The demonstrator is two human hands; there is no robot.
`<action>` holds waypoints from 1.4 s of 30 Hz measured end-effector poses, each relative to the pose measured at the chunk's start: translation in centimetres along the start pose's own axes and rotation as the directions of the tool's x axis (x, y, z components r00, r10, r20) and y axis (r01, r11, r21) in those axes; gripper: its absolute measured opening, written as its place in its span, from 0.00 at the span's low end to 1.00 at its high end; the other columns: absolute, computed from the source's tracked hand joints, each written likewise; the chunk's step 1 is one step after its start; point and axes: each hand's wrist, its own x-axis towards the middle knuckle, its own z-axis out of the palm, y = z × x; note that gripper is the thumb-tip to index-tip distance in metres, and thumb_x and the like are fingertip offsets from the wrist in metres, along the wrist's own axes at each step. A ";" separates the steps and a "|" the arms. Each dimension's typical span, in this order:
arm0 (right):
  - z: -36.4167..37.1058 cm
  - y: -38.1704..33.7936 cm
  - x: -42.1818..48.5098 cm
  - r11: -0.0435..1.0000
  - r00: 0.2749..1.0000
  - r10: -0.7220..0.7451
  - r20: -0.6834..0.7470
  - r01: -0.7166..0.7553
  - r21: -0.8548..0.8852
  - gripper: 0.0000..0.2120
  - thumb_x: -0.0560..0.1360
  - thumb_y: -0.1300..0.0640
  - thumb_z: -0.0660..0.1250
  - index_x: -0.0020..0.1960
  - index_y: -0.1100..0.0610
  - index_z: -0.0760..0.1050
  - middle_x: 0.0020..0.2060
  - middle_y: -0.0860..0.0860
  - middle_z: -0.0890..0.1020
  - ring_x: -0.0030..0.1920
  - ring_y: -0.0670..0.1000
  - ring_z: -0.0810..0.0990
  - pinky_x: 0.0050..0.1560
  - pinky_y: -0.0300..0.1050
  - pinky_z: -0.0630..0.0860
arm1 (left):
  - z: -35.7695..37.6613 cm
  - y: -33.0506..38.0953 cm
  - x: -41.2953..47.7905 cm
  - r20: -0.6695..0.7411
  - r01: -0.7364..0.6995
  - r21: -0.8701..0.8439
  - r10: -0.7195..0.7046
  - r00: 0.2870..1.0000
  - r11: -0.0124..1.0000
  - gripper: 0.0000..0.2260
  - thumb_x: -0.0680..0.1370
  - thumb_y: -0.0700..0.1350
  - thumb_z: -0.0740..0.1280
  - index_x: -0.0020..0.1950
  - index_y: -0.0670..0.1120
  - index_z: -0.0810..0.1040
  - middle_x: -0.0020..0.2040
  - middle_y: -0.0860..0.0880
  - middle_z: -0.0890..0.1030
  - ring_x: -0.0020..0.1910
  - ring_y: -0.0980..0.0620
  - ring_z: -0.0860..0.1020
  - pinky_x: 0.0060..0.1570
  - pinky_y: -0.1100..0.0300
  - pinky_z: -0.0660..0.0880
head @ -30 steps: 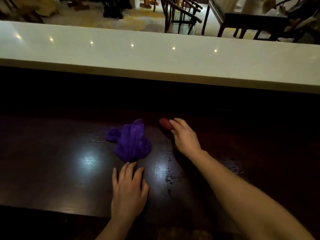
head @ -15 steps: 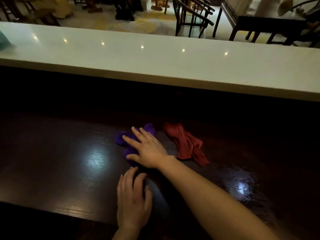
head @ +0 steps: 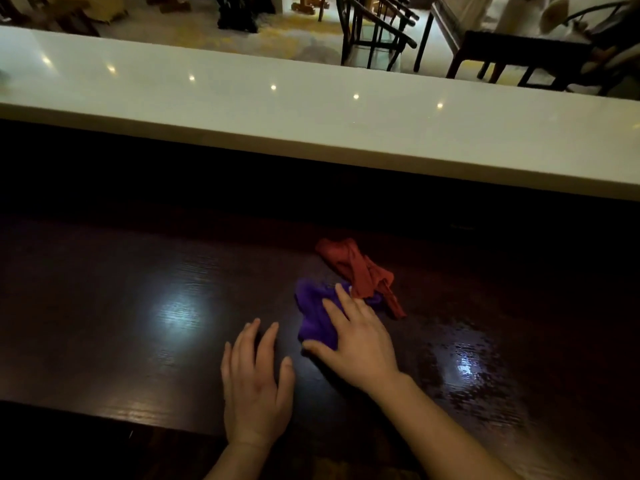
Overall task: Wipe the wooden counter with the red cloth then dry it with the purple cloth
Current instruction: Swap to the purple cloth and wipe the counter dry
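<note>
The dark wooden counter (head: 138, 306) fills the lower half of the view. A crumpled purple cloth (head: 313, 315) lies near its middle, and my right hand (head: 360, 341) presses flat on top of it with fingers spread. The red cloth (head: 353, 265) lies loose just behind and to the right, its end touching the purple cloth. My left hand (head: 256, 386) rests flat on the bare wood left of the purple cloth, fingers apart, holding nothing. Wet streaks shine on the wood (head: 464, 368) to the right of my right hand.
A raised white ledge (head: 311, 112) runs along the far side of the counter. Beyond it stand dark wooden chairs (head: 374, 32) and a table (head: 519, 53). The counter's near edge (head: 104, 414) is at the lower left.
My right hand let go of the red cloth, which now lies on the counter, and moved onto the purple cloth. It has slid the purple cloth to the right. My left hand stayed flat.
</note>
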 end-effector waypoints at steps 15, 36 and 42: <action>-2.2 9.9 -8.7 0.978 0.972 0.193 -0.131 -0.202 -0.060 0.25 0.76 0.40 0.63 0.70 0.47 0.72 0.76 0.52 0.65 0.76 0.57 0.61 0.75 0.54 0.59 | 0.9 0.4 0.0 0.332 -0.206 0.226 0.124 0.935 0.952 0.25 0.76 0.59 0.53 0.72 0.56 0.69 0.74 0.47 0.68 0.76 0.44 0.60 0.70 0.30 0.52; -1.5 7.9 -15.2 0.968 0.960 0.242 -0.139 -0.249 -0.036 0.22 0.76 0.37 0.58 0.68 0.39 0.71 0.74 0.47 0.68 0.75 0.57 0.63 0.74 0.57 0.60 | 8.1 10.6 -1.1 0.389 -0.228 0.212 0.132 0.912 0.950 0.27 0.76 0.64 0.49 0.75 0.62 0.61 0.79 0.48 0.59 0.79 0.46 0.48 0.72 0.31 0.42; -4.8 19.3 -23.2 0.861 0.843 0.477 -0.248 -0.505 -0.060 0.23 0.77 0.39 0.56 0.65 0.48 0.78 0.71 0.52 0.72 0.72 0.60 0.68 0.70 0.59 0.67 | 8.3 10.4 -1.2 0.394 -0.256 0.231 0.150 0.907 0.939 0.26 0.76 0.63 0.51 0.74 0.62 0.63 0.78 0.47 0.61 0.78 0.45 0.49 0.71 0.30 0.43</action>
